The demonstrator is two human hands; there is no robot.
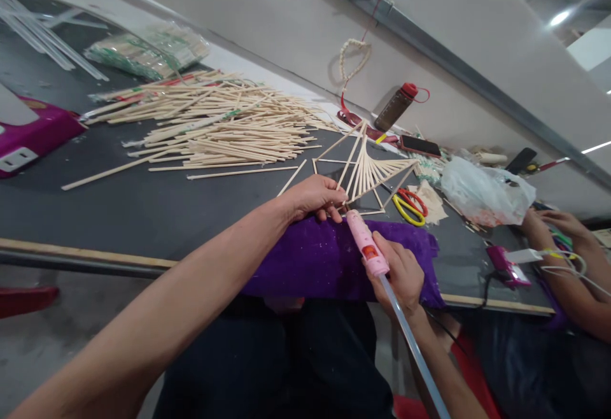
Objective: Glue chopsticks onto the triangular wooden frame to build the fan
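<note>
A framework of thin wooden sticks (366, 176), with several sticks fanned out, stands at the table's front, partly over a purple cloth (310, 256). My left hand (321, 198) pinches a stick at the framework's near left corner. Wrapped round a pink glue gun (366, 241) is my right hand (398, 272); a long clear glue stick (413, 346) runs out of the gun's back end. The gun's tip points at the corner beside my left fingertips; whether it touches is hidden. A large pile of loose sticks (229, 123) lies behind my left hand.
Scissors (409, 207) with red and yellow handles lie right of the framework. Behind are a bottle (396, 107) and a phone (420, 146). A plastic bag (487, 190), a magenta power strip (506, 266) and another person's arms (577, 266) are at the right. A magenta socket box (41, 129) stands left.
</note>
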